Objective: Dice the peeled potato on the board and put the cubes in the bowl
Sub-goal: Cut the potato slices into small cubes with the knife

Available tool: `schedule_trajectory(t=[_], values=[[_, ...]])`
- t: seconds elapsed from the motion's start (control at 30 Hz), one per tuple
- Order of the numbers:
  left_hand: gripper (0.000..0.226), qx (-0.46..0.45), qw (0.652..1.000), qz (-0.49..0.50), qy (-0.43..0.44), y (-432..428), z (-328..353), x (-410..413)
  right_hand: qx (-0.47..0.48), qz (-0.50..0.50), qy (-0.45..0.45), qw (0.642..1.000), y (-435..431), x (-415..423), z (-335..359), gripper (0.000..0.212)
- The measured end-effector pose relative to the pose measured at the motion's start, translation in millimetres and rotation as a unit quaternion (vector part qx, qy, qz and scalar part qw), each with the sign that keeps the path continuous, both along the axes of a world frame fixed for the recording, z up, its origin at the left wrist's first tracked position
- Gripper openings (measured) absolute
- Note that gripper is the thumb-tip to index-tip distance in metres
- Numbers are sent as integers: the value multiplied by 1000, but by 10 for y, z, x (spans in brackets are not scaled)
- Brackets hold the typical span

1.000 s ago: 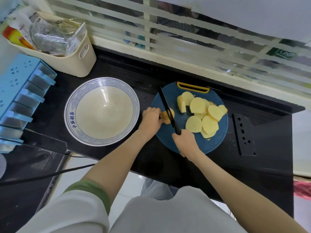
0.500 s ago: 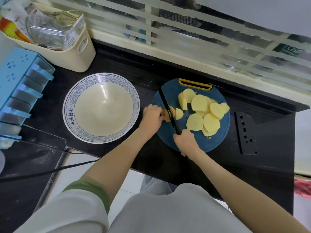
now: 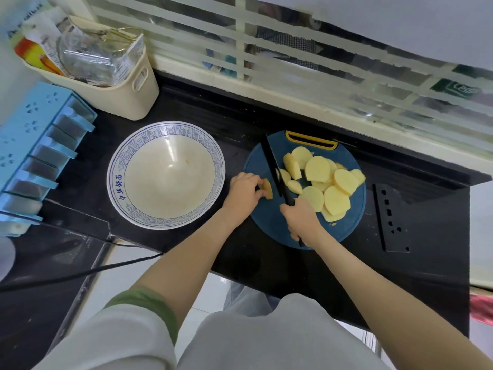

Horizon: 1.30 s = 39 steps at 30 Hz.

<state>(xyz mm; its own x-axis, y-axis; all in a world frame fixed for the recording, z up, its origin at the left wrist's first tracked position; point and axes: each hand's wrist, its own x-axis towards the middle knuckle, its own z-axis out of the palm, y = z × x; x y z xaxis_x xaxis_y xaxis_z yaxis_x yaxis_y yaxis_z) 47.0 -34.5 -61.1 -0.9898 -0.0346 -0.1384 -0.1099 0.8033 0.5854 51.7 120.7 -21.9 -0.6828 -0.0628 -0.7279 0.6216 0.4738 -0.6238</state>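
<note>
Nearly sliced, not yet diced
Left hand (image 3: pixel 244 192) pinches a small potato end (image 3: pixel 267 188) at the left edge of the board (image 3: pixel 269 225), right hand (image 3: pixel 301 218) curled round the knife (image 3: pixel 273 166) just beside it; slices (image 3: pixel 324 182) pile to the right, bowl (image 3: pixel 118 182) (no cubes in it) stands left. On so small a stub, the blade could slip into the left hand or flick the piece off.

The board (image 3: pixel 269 222) looks like matt dark-blue plastic; the potato slices (image 3: pixel 317 169) on it are smooth. The knife (image 3: pixel 270 161) over the board has a matt black blade. Left of the board, the glazed bowl (image 3: pixel 114 188) is glossy; the black tabletop (image 3: pixel 202 124) smooth.
</note>
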Motion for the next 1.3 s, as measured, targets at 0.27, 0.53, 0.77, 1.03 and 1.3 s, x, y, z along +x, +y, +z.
schedule_trajectory(t=[0.27,0.53,0.77,1.03,1.3], values=[[24,-6,999,36,-7,7,38,3,40,56,46,997,35,173,51,31],[25,34,998,42,-30,8,-9,-3,70,80,61,992,55,180,56,28],[21,77,995,57,-34,3,-7,0,73,86,46,993,70,162,28,26],[20,103,991,72,-49,24,-22,1,79,96,27,992,88,157,-9,26],[19,89,993,81,-3,93,-47,53,65,67,5,996,40,180,-110,24]])
